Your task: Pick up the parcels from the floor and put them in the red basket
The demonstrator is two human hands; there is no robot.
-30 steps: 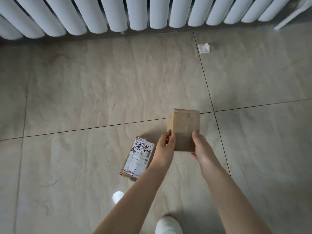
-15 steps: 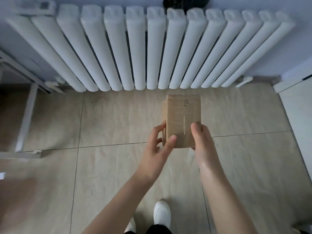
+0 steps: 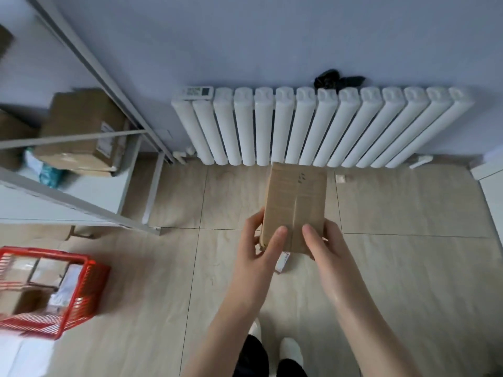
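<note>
I held a brown cardboard parcel [image 3: 295,206] in front of me with both hands, well above the floor [image 3: 408,268]. My left hand [image 3: 257,254] clamped its lower left corner, thumb across the front face and fingers curled round the side. My right hand [image 3: 324,248] gripped the lower right corner, thumb lying on the front. The parcel stood roughly upright, its long side running away from me, with a seam down the middle of its face and a few small dark marks near the top.

Just below the parcel, between my wrists, the edge of another parcel with a white label [image 3: 281,263] lay on the floor tiles. My white shoes [image 3: 291,349] showed below my arms.

Ahead, a white radiator [image 3: 313,126] stood against the wall, with something black [image 3: 336,80] lying on top of it. To my left the red basket [image 3: 89,284] sat on the floor, well apart from the parcel I held, with several packages already inside. Behind it a white shelf [image 3: 89,205] carried a cardboard box [image 3: 81,126].
</note>
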